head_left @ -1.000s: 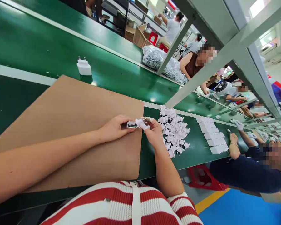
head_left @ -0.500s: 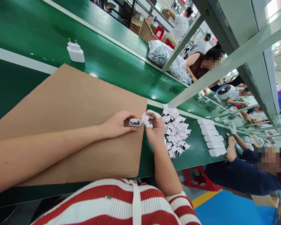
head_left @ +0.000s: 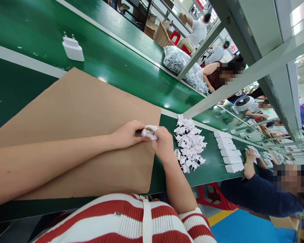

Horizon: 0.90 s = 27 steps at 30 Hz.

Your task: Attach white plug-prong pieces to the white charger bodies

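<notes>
Over the cardboard's right side, my left hand [head_left: 128, 135] is closed around a white charger housing [head_left: 144, 133], gripping it between thumb and fingers. My right hand [head_left: 163, 143], its fingertips wrapped in white, meets the housing's open end. It pinches a small white plug cap against that end, mostly hidden by the fingers. Just right of my right hand lies a heap of loose white plug caps [head_left: 190, 143] with pins. A white charger [head_left: 73, 50] with two pins stands on the green surface at the far left.
A brown cardboard sheet [head_left: 98, 108] lies under my left forearm. White chargers [head_left: 229, 152] are lined up in rows right of the heap. Further right sits a co-worker in a dark sleeve [head_left: 258, 192]. A bag of small parts [head_left: 176, 59] and a metal post [head_left: 207, 94] stand beyond.
My right hand has moved left, closing the gap to the housing in my left hand. The housing's open end, with a circuit board showing before, is now covered by the fingers.
</notes>
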Available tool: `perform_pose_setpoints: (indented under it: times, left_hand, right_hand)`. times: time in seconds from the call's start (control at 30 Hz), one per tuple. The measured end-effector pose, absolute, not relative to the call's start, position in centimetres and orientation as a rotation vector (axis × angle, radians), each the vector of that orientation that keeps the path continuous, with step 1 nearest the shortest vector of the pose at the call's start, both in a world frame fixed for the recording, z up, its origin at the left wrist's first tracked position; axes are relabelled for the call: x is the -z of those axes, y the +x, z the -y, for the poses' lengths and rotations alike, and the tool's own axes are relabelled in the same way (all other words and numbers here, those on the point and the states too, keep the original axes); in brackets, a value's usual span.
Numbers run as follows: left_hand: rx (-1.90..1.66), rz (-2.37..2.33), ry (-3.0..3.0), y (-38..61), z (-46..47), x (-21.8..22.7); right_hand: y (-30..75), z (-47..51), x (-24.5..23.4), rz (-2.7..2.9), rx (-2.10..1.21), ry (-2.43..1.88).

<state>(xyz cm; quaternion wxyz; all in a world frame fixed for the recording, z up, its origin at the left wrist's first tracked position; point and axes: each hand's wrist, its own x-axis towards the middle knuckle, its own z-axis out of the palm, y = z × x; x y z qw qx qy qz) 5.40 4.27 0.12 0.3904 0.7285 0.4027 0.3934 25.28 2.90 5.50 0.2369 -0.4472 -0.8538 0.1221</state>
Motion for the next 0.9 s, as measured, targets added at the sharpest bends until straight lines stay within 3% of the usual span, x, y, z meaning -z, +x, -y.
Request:
perform_pose_setpoints:
  times: [0.57, 0.9]
  left_hand:
    - [-0.947, -1.071, 1.816, 5.4, -4.0, -0.4]
    - [-0.828, -1.188, 1.766, 5.3, -3.5, 0.1]
  right_hand:
    - [24.2, -2.6, -6.1, 2.426, -0.257, -1.413]
    - [24.4, -0.6, -5.3, 2.230, -0.458, -1.585]
